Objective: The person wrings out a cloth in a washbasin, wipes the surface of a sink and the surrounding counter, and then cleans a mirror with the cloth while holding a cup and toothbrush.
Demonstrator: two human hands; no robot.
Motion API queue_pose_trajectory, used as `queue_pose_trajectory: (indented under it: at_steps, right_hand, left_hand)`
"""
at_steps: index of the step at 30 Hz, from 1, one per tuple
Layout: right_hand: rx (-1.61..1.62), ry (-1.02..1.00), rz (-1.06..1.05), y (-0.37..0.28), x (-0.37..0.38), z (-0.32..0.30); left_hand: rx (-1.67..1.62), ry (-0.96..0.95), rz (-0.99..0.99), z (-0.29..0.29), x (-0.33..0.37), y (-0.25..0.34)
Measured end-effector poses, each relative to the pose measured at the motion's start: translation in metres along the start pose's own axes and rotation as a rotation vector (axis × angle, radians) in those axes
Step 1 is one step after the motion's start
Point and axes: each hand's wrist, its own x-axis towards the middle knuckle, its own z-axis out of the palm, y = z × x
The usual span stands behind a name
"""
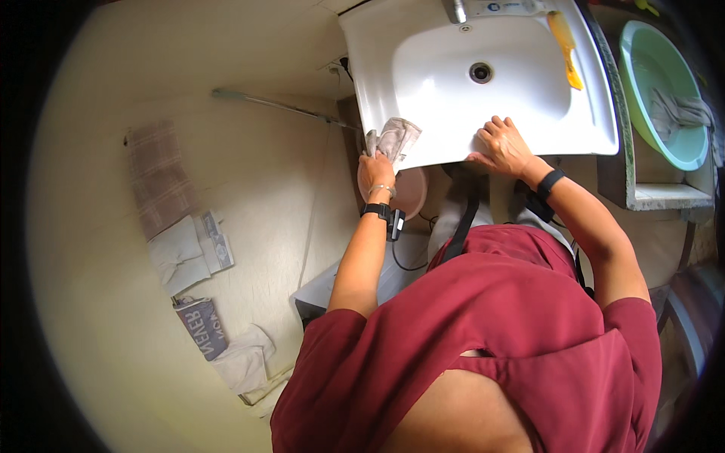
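My left hand is closed on a greyish-beige cloth at the front left corner of the white sink. The crumpled cloth lies on the rim, partly covered by my fingers. My right hand rests on the front rim, right of the middle, its fingers loosely bent and the thumb apart. Nothing shows in it. A black band circles each wrist, and the left one carries a small dark device.
A yellow brush-like tool lies on the sink's right side, below a white tube. The tap is at the back. Right of the sink, a green basin holds a grey cloth. A pink bucket stands below; towels hang left.
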Motion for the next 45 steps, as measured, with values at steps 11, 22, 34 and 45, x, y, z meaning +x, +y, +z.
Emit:
queue_pose_trajectory:
  at_steps: [11, 22, 34, 45]
  right_hand:
    - [0.064, 0.109, -0.153, -0.022, -0.047, -0.053]
    - [0.449, 0.222, 0.354, -0.013, -0.115, -0.087]
    - [-0.163, 0.116, -0.071, 0.011, -0.081, -0.06]
    - [-0.602, 0.011, 0.325, 0.075, -0.134, -0.083]
  left_hand:
    - [-1.71, -0.83, -0.342, 0.102, -0.099, 0.106]
    - [-1.492, -1.395, 0.006, 0.054, -0.195, 0.176]
    - [-1.009, -0.803, 0.24, -0.033, -0.134, 0.081]
    - [0.011, -0.122, 0.617, -0.018, -0.112, 0.013]
